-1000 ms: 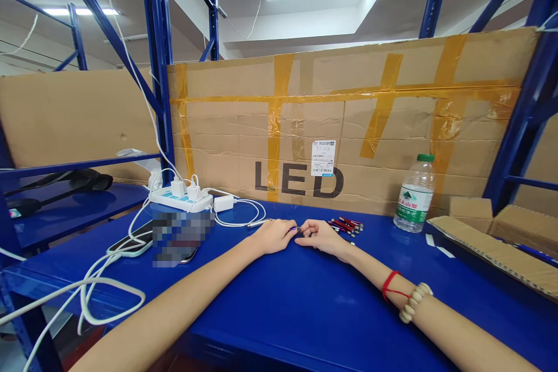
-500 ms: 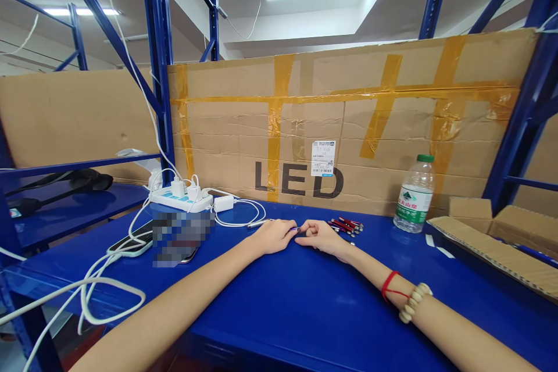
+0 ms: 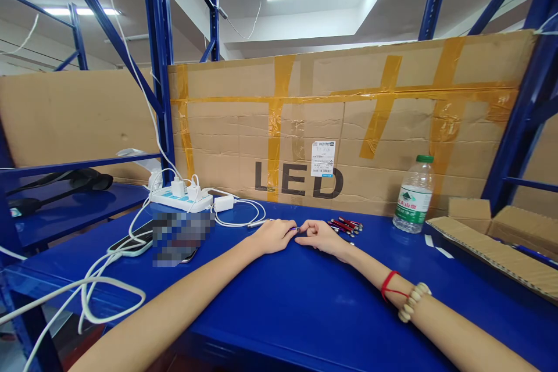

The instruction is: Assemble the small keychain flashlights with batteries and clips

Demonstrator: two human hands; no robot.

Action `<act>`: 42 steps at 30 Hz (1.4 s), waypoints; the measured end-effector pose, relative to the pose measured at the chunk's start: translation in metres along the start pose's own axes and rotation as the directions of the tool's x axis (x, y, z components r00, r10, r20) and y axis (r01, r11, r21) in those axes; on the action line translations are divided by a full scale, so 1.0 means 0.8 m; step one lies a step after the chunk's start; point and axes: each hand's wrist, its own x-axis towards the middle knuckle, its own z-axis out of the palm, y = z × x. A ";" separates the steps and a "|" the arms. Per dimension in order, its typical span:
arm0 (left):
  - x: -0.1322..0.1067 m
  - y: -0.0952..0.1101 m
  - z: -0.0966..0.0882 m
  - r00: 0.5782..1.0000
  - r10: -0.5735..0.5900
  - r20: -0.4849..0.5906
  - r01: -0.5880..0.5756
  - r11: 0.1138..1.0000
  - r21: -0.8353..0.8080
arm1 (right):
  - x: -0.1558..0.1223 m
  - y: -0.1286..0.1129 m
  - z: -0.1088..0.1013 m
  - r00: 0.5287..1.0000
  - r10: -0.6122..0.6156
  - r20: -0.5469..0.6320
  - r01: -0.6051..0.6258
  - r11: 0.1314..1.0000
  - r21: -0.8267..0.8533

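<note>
Both my hands rest on the blue table (image 3: 305, 302), fingertips nearly touching. My left hand (image 3: 274, 236) is closed around a small pen-like stick whose purple tip (image 3: 294, 229) pokes out toward the other hand. My right hand (image 3: 320, 235) is curled with its fingers pinched at that tip. Just behind my right hand lies a small pile of red and dark sticks (image 3: 345, 224). A silver stick (image 3: 257, 224) lies on the table behind my left hand.
A white power strip (image 3: 181, 197) with chargers and cables sits at the back left, with a phone (image 3: 131, 244) beside a blurred patch. A water bottle (image 3: 413, 195) stands at the right. A taped cardboard wall marked LED (image 3: 300, 128) closes the back; a cardboard tray (image 3: 501, 244) lies at the far right.
</note>
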 end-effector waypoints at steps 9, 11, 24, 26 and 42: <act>0.000 -0.001 0.001 1.000 0.000 -0.003 0.000 1.000 -0.002 | 0.002 0.002 0.000 1.000 -0.002 -0.008 0.002 1.000 -0.014; 0.000 -0.001 0.001 1.000 0.002 -0.003 -0.002 1.000 -0.004 | 0.002 0.003 0.000 1.000 -0.003 -0.008 0.003 1.000 -0.016; 0.000 -0.002 0.001 1.000 0.011 -0.010 -0.011 1.000 -0.015 | 0.006 0.008 0.001 1.000 0.023 -0.018 -0.024 0.999 -0.035; 0.000 -0.002 0.001 1.000 0.012 -0.010 -0.013 1.000 -0.016 | 0.006 0.008 0.001 1.000 0.022 -0.018 -0.023 0.999 -0.033; 0.000 -0.001 0.002 1.000 0.008 -0.007 -0.008 1.000 -0.012 | 0.008 0.010 0.000 1.000 0.014 -0.022 -0.014 1.000 -0.022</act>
